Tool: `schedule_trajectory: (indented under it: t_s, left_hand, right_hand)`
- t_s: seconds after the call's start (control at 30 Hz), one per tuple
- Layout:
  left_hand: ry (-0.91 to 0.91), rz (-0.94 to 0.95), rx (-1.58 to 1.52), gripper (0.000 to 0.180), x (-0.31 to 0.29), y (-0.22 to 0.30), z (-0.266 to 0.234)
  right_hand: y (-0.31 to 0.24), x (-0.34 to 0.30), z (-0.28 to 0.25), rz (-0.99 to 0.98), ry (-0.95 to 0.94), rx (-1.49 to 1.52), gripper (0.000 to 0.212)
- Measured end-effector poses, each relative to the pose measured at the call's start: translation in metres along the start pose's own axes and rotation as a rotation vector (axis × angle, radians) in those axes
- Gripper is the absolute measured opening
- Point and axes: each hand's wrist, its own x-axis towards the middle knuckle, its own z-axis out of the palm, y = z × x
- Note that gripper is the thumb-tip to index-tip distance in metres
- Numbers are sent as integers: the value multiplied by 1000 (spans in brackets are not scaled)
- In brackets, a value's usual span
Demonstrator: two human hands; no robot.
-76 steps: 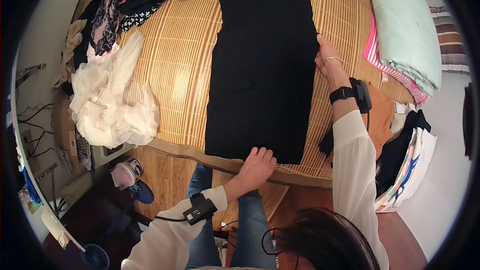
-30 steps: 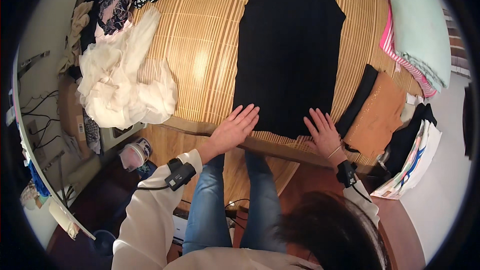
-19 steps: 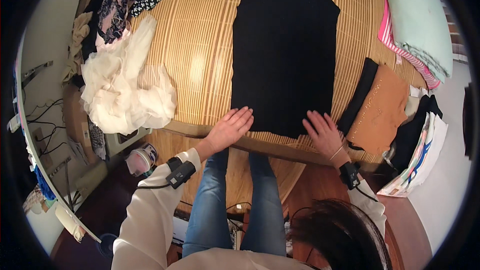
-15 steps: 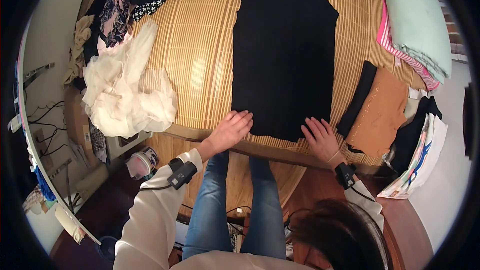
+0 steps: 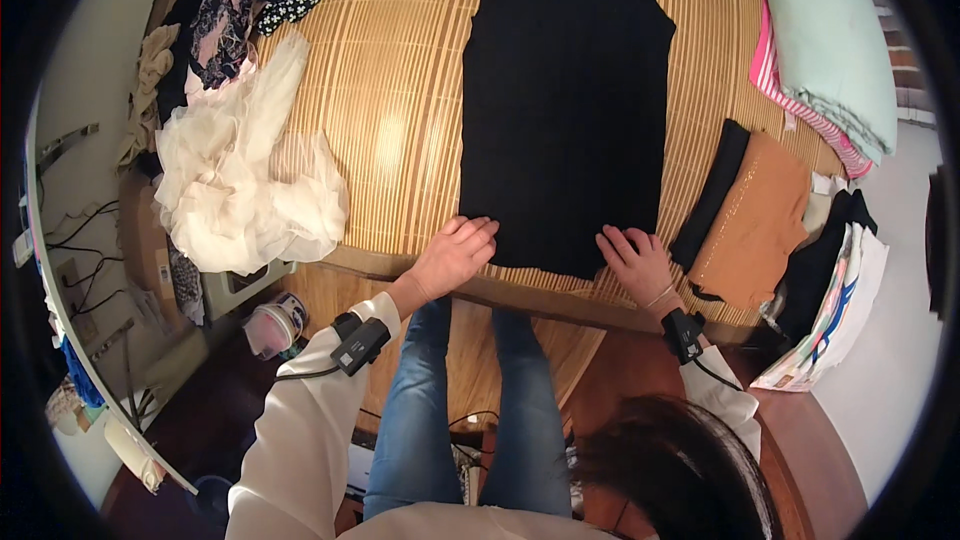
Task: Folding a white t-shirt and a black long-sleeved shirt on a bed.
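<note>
A long black garment (image 5: 565, 90) lies flat on a striped bamboo mat (image 5: 400, 110), its hem toward me. My left hand (image 5: 455, 252) rests with fingers spread at the hem's left corner. My right hand (image 5: 635, 262) touches the hem's right corner, fingers apart. Neither hand grips the cloth as far as I can see. Each wrist carries a black band with a small device.
A heap of cream-white fabric (image 5: 240, 180) lies left on the mat, with dark patterned clothes (image 5: 230, 0) beyond it. At right are a folded tan garment (image 5: 755, 225), a black piece (image 5: 710, 195) and stacked mint and pink textiles (image 5: 825, 50). My jeans-clad legs are below.
My right hand has come from the garment's right side down to the hem, and my left hand slid a little up onto the hem's left corner. The garment stays flat.
</note>
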Motion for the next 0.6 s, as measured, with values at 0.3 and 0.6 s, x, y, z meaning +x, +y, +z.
schedule_trajectory:
  t_s: [0.3, 0.6]
  left_hand:
    - [-239, -499, -736, 25, 47, -16, -87]
    - [273, -672, -1164, 23, 151, -118, -116]
  right_hand:
    - [30, 31, -78, 151, -178, 498, 23]
    - [169, 136, -117, 559, -103, 819, 42]
